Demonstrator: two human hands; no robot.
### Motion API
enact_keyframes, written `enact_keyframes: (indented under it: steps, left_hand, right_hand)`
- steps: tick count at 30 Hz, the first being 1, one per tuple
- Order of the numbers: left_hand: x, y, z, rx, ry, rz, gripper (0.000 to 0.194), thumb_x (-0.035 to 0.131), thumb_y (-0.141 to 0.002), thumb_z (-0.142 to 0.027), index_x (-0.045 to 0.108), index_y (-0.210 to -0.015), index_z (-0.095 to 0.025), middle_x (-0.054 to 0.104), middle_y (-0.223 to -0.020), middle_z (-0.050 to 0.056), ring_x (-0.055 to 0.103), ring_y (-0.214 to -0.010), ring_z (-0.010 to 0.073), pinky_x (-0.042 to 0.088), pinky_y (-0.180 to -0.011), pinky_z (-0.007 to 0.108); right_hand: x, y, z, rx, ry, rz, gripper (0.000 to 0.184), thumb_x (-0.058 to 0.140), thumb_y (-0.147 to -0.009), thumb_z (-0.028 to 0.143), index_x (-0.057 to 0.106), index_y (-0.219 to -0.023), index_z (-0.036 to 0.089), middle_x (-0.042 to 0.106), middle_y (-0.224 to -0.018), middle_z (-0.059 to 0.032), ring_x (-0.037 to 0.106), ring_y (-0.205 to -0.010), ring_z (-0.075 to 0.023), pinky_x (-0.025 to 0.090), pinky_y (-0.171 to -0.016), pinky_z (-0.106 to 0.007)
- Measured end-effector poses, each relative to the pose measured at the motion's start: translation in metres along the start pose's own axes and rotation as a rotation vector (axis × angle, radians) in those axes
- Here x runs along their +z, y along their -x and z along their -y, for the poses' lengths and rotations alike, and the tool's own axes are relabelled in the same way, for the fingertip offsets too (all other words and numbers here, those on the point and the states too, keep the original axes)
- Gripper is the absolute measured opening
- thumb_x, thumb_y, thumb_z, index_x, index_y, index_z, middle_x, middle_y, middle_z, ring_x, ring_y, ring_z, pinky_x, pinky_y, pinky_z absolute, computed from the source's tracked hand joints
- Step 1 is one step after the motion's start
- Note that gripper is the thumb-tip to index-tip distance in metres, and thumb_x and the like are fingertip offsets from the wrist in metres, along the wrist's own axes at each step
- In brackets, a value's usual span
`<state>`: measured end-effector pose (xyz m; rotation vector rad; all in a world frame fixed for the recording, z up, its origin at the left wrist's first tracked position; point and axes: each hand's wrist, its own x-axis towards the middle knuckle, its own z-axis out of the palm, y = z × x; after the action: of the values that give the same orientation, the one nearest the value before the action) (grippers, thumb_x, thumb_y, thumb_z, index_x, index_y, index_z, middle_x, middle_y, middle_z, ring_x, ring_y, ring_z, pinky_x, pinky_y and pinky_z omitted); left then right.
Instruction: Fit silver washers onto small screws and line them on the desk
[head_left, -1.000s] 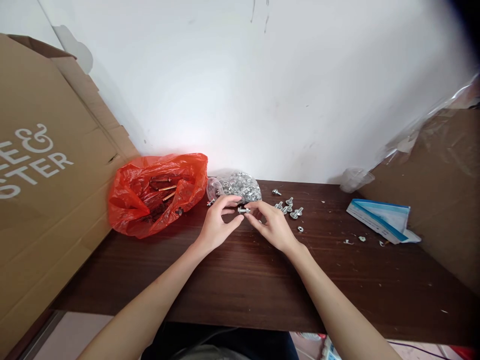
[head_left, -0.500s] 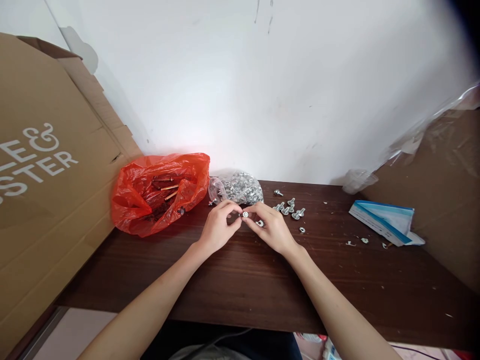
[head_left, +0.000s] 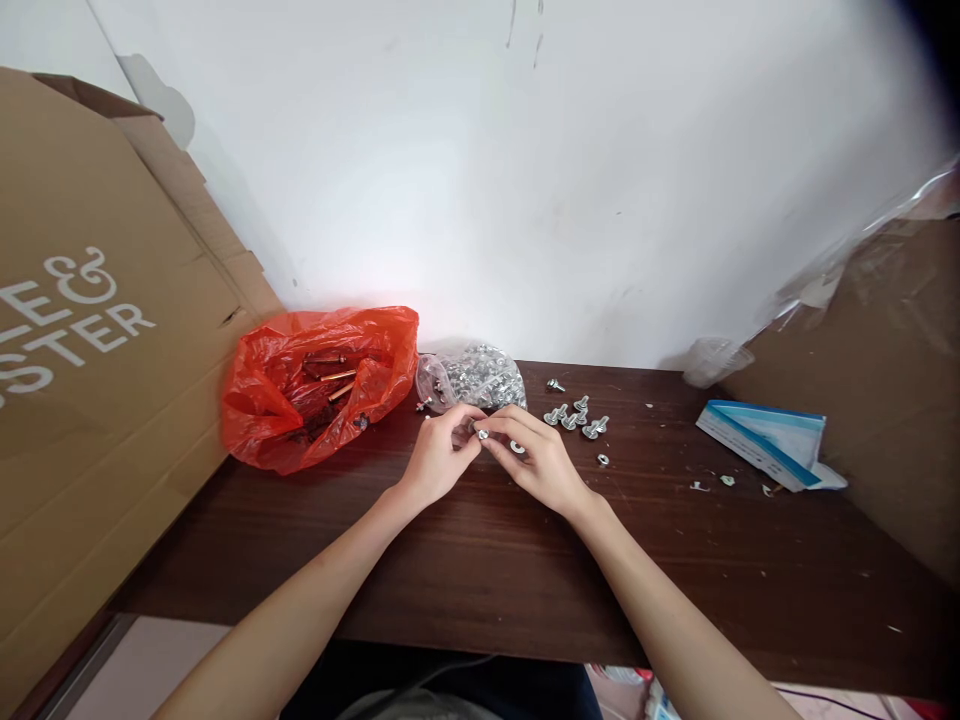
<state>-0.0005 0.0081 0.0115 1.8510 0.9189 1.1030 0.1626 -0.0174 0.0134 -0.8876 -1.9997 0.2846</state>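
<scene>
My left hand (head_left: 439, 455) and my right hand (head_left: 540, 460) meet over the table, fingertips pinched together. Between them is a small silver metal fastener (head_left: 483, 434), gripped by both hands; it looks like a nut on a bolt, but the fingers hide most of it. A loose silver washer (head_left: 517, 447) lies just under my right fingers. To the right are several bolts with washers (head_left: 577, 415), with one bolt (head_left: 555, 385) lying apart behind them. One nut (head_left: 603, 460) rests by itself nearer to me.
Behind my hands sits a clear plastic bag (head_left: 484, 375) full of small metal parts. A red plastic bag (head_left: 255, 400) holding copper-coloured bolts is at left, against a cardboard box (head_left: 150, 420). On the right are a blue-and-white packet (head_left: 765, 440), a clear plastic cup (head_left: 712, 360) and scraps.
The fastener has turned and shifted slightly left and down between my fingertips. My right fingers have moved a little left, closer over it. The other things stay put.
</scene>
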Motion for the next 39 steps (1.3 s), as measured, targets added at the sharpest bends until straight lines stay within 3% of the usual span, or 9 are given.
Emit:
enact_keyframes:
  steps: [7, 11, 16, 24, 31, 39]
  left_hand:
    - [-0.0015, 0.0006, 0.0010, 0.015, -0.023, -0.022, 0.031, 0.050, -0.083, -0.020, 0.060, -0.112, -0.018, 0.065, -0.075, 0.002, 0.062, -0.067, 0.0132, 0.052, -0.065, 0.023]
    - [-0.0024, 0.0004, -0.0022, 0.040, -0.070, -0.017, 0.027, 0.049, -0.082, -0.018, 0.065, -0.103, -0.017, 0.068, -0.086, 0.004, 0.062, -0.068, 0.0128, 0.051, -0.064, 0.023]
    - [-0.0045, 0.0005, -0.0039, 0.092, -0.202, -0.041, 0.025, 0.051, -0.081, -0.017, 0.066, -0.100, -0.018, 0.065, -0.070, 0.001, 0.058, -0.060, 0.0113, 0.048, -0.059, 0.021]
    - [-0.0024, -0.0007, -0.0033, 0.088, -0.131, -0.036, 0.029, 0.050, -0.080, -0.016, 0.065, -0.105, -0.013, 0.068, -0.101, 0.009, 0.066, -0.080, 0.0162, 0.057, -0.066, 0.024]
    - [-0.0015, -0.0006, 0.0028, 0.075, -0.133, -0.089, 0.026, 0.052, -0.082, -0.020, 0.066, -0.103, -0.012, 0.070, -0.098, 0.009, 0.068, -0.075, 0.0164, 0.058, -0.066, 0.026]
    - [-0.0017, 0.0003, 0.0032, 0.088, -0.229, -0.118, 0.022, 0.056, -0.080, -0.019, 0.067, -0.097, -0.011, 0.071, -0.084, 0.008, 0.065, -0.066, 0.0138, 0.055, -0.064, 0.024]
  right_hand:
    - [-0.0004, -0.0003, -0.0009, 0.024, 0.009, -0.022, 0.016, 0.050, -0.090, 0.022, 0.059, -0.102, 0.023, 0.060, -0.094, -0.0062, 0.059, -0.085, -0.0177, 0.052, -0.076, -0.033]
    - [-0.0002, 0.0000, -0.0012, 0.026, 0.011, -0.006, 0.015, 0.050, -0.089, 0.021, 0.059, -0.101, 0.022, 0.060, -0.094, -0.0062, 0.058, -0.085, -0.0177, 0.051, -0.076, -0.033]
    - [0.0003, 0.0000, -0.0007, 0.015, 0.009, 0.000, 0.015, 0.050, -0.089, 0.019, 0.059, -0.100, 0.023, 0.059, -0.098, -0.0062, 0.059, -0.089, -0.0174, 0.051, -0.079, -0.032]
    - [0.0016, 0.0001, -0.0019, 0.002, -0.017, -0.019, 0.014, 0.050, -0.087, 0.018, 0.058, -0.099, 0.022, 0.059, -0.097, -0.0068, 0.058, -0.089, -0.0186, 0.051, -0.077, -0.033]
    - [0.0040, 0.0002, -0.0035, 0.053, 0.010, -0.050, 0.015, 0.053, -0.086, 0.017, 0.057, -0.100, 0.022, 0.060, -0.093, -0.0050, 0.057, -0.076, -0.0158, 0.049, -0.065, -0.029]
    - [0.0041, 0.0006, -0.0059, 0.112, 0.061, -0.022, 0.012, 0.053, -0.088, 0.024, 0.056, -0.099, 0.021, 0.058, -0.083, -0.0032, 0.055, -0.072, -0.0158, 0.047, -0.064, -0.028]
